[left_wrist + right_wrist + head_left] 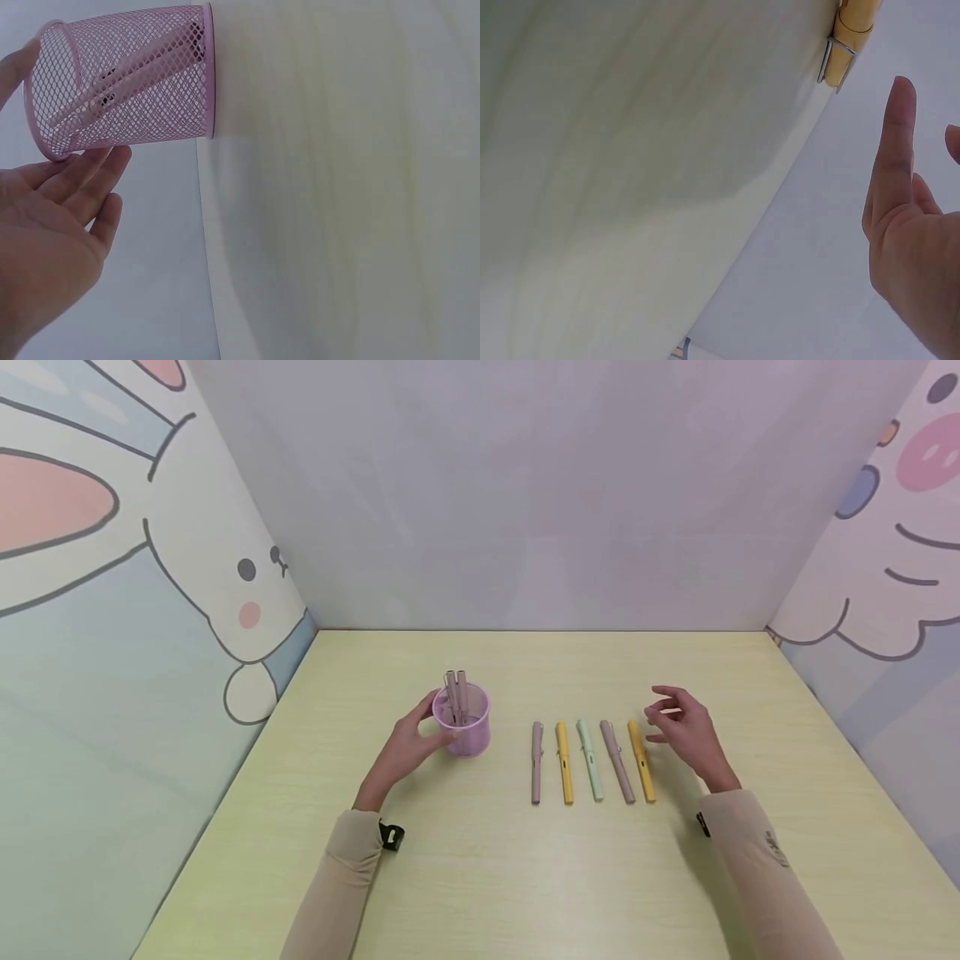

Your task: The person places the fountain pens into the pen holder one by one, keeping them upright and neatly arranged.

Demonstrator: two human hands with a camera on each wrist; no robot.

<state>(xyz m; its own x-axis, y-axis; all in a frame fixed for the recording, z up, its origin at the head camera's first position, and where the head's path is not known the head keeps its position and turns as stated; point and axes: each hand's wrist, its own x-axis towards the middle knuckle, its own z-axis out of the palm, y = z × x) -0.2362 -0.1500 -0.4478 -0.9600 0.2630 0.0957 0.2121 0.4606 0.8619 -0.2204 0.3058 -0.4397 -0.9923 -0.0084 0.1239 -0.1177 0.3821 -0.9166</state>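
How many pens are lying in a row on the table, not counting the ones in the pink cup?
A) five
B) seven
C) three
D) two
A: the head view shows five pens side by side on the table: a brownish pen, a yellow pen, a pale green pen, another brownish pen and a second yellow pen, all to the right of the pink mesh cup.

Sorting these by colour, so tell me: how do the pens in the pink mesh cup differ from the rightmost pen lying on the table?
The pens in the cup are dusty pink-brown; the rightmost pen is yellow. The pens in the cup stand on end, leaning inside the pink mesh cup; the rightmost pen lies flat on the table. The left hand touches the cup; the right hand hovers beside the yellow pen, not holding it. All look like the same capped model.
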